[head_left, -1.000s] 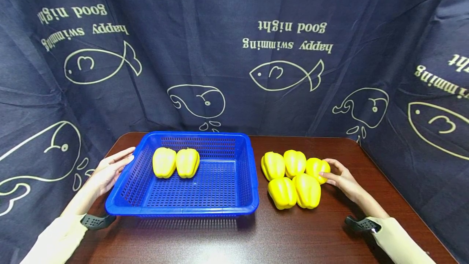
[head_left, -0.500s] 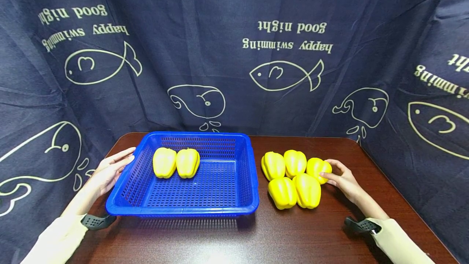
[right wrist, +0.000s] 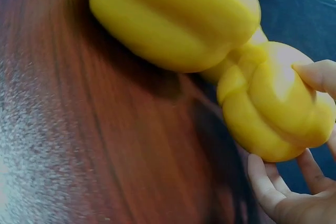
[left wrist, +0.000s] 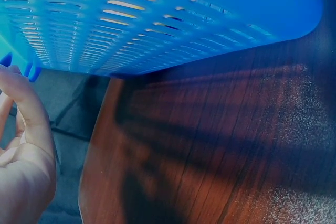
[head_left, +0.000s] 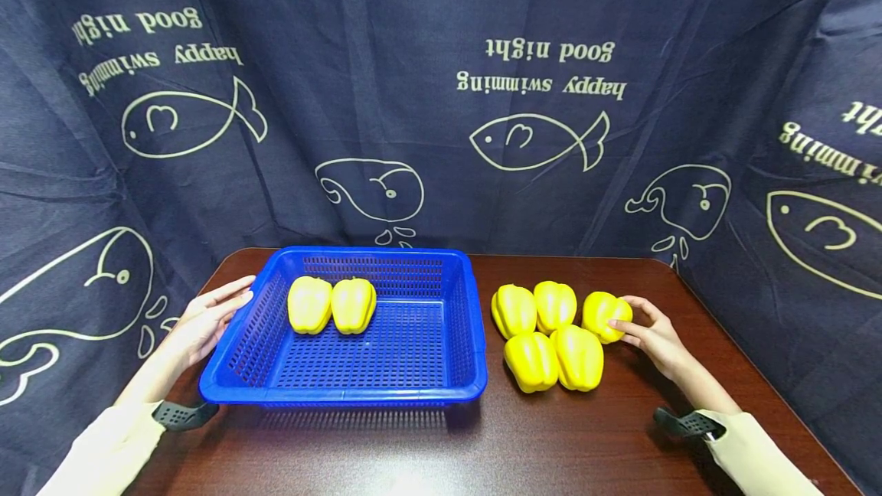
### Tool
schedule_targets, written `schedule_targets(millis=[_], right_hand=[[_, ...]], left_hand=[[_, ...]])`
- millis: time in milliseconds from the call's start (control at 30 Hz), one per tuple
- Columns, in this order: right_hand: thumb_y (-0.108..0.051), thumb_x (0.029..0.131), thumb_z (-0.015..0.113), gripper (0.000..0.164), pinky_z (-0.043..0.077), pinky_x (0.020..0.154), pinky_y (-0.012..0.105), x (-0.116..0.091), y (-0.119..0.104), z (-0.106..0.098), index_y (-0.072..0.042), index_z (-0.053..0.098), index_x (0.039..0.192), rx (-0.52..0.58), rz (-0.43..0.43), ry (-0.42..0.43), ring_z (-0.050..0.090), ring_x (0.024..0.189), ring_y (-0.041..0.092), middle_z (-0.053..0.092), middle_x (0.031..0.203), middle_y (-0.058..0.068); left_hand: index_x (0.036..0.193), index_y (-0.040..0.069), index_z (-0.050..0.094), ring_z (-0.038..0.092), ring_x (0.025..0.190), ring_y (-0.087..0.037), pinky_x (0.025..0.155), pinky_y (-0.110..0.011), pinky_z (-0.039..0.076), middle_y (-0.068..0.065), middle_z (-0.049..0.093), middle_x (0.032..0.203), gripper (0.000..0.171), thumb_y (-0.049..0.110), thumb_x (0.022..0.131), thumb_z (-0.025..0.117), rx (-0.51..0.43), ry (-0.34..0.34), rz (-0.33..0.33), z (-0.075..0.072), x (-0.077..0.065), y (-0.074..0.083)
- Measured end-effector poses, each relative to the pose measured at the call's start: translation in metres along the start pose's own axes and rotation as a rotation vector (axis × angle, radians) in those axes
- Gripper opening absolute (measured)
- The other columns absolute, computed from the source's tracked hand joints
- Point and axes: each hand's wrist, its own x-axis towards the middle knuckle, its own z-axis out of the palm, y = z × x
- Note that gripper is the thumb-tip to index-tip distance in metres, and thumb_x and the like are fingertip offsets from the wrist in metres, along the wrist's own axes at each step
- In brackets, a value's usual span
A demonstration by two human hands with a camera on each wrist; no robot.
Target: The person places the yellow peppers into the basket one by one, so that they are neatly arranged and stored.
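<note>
In the head view, a blue plastic basket [head_left: 358, 395] stands on the left of the table, with two yellow bell peppers [head_left: 309, 305] inside against its left back part. My left hand [head_left: 200, 331] holds the basket's left rim at the side; in the left wrist view the hand [left wrist: 26, 156] shows only in part. To the right of the basket, my right hand [head_left: 654, 337] grips a yellow bell pepper [head_left: 606, 317] between thumb and fingers. That pepper is close beside several other yellow bell peppers [head_left: 531, 362]. The right wrist view shows fingers under the held pepper [right wrist: 278, 103].
Brown wooden table [head_left: 551, 450] lies under everything. A dark blue curtain [head_left: 441, 113] with fish drawings hangs behind and at both sides. The basket's right wall [head_left: 475, 327] stands between its inside and the loose peppers.
My right hand has drawn its pepper slightly right and away from the group, opening a gap. The left hand, basket and other peppers stay in place.
</note>
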Motion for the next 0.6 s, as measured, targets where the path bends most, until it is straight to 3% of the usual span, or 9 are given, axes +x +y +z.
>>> schedule_targets(millis=[267, 600], right_hand=[[0.0, 0.089, 0.063, 0.035, 0.054, 0.069, 0.018, -0.002, -0.019, -0.003, -0.025, 0.053, 0.113, -0.045, -0.009, 0.019, 0.062, 0.085, 0.001, 0.059, 0.101, -0.015], [0.0, 0.086, 0.066, 0.039, 0.055, 0.07, 0.019, -0.002, -0.039, -0.002, -0.023, 0.055, 0.115, -0.062, -0.067, -0.032, 0.064, 0.084, 0.002, 0.06, 0.103, -0.012]], left_hand=[[0.12, 0.029, 0.063, 0.068, 0.091, -0.005, 0.074, -0.021, 0.056, 0.015, 0.069, 0.108, 0.035, 0.005, 0.101, 0.046, -0.013, -0.013, 0.005, -0.001, 0.001, -0.001], [0.119, 0.03, 0.064, 0.068, 0.092, -0.005, 0.074, -0.021, 0.056, 0.015, 0.069, 0.108, 0.036, 0.005, 0.101, 0.045, -0.021, -0.018, 0.008, -0.001, 0.001, -0.001]])
